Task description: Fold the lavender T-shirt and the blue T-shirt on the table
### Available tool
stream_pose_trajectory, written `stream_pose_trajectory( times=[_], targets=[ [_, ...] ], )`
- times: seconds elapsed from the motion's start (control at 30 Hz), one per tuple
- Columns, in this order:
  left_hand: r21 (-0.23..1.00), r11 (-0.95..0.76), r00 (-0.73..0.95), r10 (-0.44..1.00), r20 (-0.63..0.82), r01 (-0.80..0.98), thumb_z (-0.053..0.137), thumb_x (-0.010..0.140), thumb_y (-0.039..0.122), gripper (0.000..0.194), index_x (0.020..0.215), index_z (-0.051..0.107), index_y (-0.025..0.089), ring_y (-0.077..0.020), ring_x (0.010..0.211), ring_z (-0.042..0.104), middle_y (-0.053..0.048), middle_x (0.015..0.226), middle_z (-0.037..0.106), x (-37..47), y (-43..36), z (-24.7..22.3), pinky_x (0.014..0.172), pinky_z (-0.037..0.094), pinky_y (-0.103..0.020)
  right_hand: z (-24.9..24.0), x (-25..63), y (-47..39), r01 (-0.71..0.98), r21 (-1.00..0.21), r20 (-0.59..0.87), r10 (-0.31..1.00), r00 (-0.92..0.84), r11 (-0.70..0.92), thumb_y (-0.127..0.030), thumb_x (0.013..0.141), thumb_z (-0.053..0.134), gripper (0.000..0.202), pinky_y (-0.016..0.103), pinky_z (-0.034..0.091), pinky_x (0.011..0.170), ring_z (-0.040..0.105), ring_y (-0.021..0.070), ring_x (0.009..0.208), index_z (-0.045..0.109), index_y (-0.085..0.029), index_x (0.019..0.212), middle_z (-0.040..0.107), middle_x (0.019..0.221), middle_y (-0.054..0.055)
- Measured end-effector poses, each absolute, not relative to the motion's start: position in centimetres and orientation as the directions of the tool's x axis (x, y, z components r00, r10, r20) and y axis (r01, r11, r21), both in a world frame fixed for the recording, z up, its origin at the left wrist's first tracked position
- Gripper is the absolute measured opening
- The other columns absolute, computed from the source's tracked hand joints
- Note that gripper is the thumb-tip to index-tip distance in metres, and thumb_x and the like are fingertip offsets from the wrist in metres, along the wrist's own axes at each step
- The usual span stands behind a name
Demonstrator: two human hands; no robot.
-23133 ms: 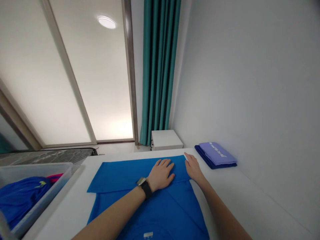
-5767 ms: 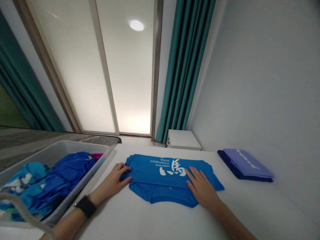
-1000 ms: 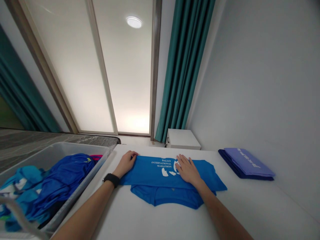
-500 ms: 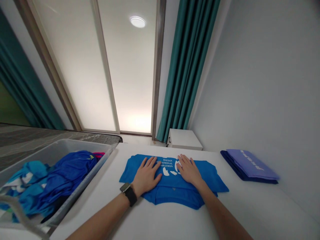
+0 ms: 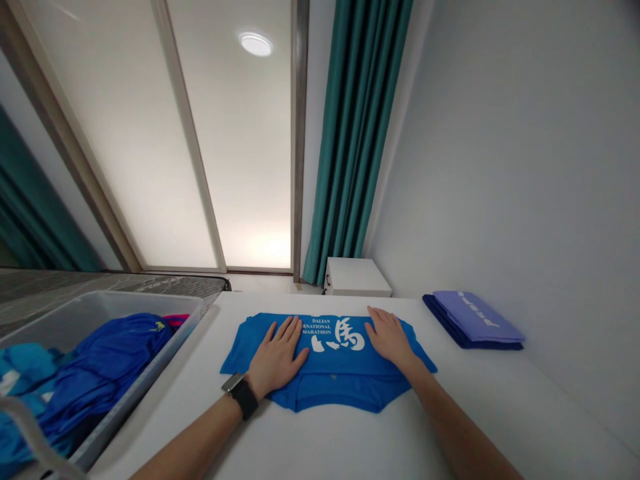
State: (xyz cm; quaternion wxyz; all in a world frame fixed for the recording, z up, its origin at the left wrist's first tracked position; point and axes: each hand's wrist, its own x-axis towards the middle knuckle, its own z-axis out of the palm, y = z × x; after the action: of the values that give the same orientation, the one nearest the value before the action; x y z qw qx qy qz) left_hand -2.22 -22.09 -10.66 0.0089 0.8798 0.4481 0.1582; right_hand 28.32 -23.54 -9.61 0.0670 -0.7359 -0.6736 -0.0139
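Note:
A blue T-shirt [image 5: 330,387] lies folded across its width on the white table, its neckline toward me and its short sleeves out to the sides. White lettering and a large white character show on its upper half. My left hand [image 5: 278,353] rests flat on the left part of the shirt, fingers spread, partly covering the lettering. On the right part of the shirt lies my right hand [image 5: 391,339], palm down with fingers stretched out. Neither hand grips the cloth. A dark watch is on my left wrist.
At the left stands a translucent plastic bin [image 5: 185,297] with crumpled blue and teal clothes [image 5: 110,360]. Folded purple and navy garments [image 5: 475,320] are stacked at the table's right, near the wall. Beyond the white table [image 5: 320,447] is a small white cabinet [image 5: 357,275].
My right hand has slid right across the shirt, uncovering the white character. My left hand stays flat on the left part. The view has turned slightly right.

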Motion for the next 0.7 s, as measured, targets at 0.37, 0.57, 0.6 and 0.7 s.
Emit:
stream_pose_trajectory(
  times=[0.37, 0.57, 0.6, 0.7],
  targets=[
    [0.161, -0.604, 0.555, 0.789, 0.264, 0.781, 0.043, 0.094, 0.052, 0.059, 0.145, 0.043, 0.021, -0.0292, 0.140, 0.035, -0.011, 0.150, 0.041, -2.5, -21.6, -10.9, 0.115, 0.023, -0.052, -9.9, 36.1, -25.9, 0.909, -0.110, 0.111, 0.904, 0.412, -0.401, -0.040, 0.095, 0.037, 0.040, 0.038, 0.039, 0.088, 0.053, 0.0291, 0.113, 0.063, -0.018, 0.117, 0.061, 0.119, 0.014],
    [0.144, -0.614, 0.569, 0.780, 0.261, 0.776, 0.039, 0.095, 0.054, 0.059, 0.145, 0.042, 0.023, -0.0284, 0.139, 0.037, -0.009, 0.150, 0.042, -2.9, -21.4, -10.8, 0.115, 0.024, -0.051, -9.7, 34.7, -26.1, 0.938, -0.142, 0.169, 0.926, 0.339, -0.317, -0.033, 0.095, 0.038, 0.032, 0.035, 0.037, 0.088, 0.056, 0.0260, 0.107, 0.058, -0.018, 0.114, 0.064, 0.113, 0.012],
    [0.137, -0.619, 0.574, 0.776, 0.260, 0.774, 0.039, 0.095, 0.054, 0.060, 0.145, 0.042, 0.023, -0.0285, 0.139, 0.037, -0.008, 0.150, 0.041, -3.1, -21.4, -10.8, 0.115, 0.024, -0.051, -9.7, 34.5, -26.2, 0.938, -0.156, 0.172, 0.926, 0.335, -0.311, -0.033, 0.095, 0.037, 0.032, 0.034, 0.037, 0.087, 0.057, 0.0254, 0.106, 0.057, -0.018, 0.116, 0.064, 0.112, 0.012],
    [0.113, -0.624, 0.587, 0.771, 0.248, 0.773, 0.037, 0.095, 0.055, 0.061, 0.147, 0.039, 0.023, -0.0284, 0.140, 0.036, -0.007, 0.151, 0.039, -4.1, -21.2, -10.7, 0.115, 0.024, -0.051, -9.8, 34.0, -26.6, 0.934, -0.165, 0.180, 0.921, 0.345, -0.318, -0.033, 0.095, 0.037, 0.040, 0.035, 0.038, 0.087, 0.057, 0.0264, 0.110, 0.049, -0.015, 0.129, 0.062, 0.119, 0.015]
  ],
)
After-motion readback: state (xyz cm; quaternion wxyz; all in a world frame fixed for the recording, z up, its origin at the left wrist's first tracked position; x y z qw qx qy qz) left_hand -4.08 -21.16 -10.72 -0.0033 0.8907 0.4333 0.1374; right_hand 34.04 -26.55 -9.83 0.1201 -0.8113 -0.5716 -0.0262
